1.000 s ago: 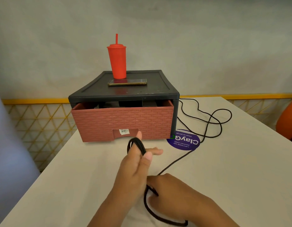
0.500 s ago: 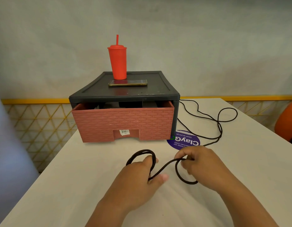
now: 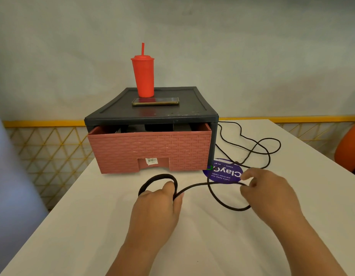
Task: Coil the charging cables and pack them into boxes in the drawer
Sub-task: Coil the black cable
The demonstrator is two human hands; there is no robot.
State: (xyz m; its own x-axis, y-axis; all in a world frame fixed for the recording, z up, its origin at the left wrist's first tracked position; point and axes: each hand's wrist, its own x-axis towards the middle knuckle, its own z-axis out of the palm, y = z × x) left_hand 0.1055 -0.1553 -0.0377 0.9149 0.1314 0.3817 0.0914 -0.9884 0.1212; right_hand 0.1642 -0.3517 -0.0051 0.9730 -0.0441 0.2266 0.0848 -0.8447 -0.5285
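Early days imo: left hand (image 3: 156, 206) grips a couple loops of cable (image 3: 160, 174), right hand (image 3: 272, 194) pinches the next loop, most lies loose beside the ajar drawer (image 3: 148, 150), packing not started I'd guess.

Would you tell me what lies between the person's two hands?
In the head view, only black cable spans the table between the left hand and the right hand.

I see open counter (image 3: 73, 226) across the lower left of the frame — room to pass there. At centre the drawer (image 3: 148, 150), pulled out only slightly, leaves a narrow gap under the dark cabinet top (image 3: 192, 100); loose cable (image 3: 272, 138) sprawls at right-centre — a snag.
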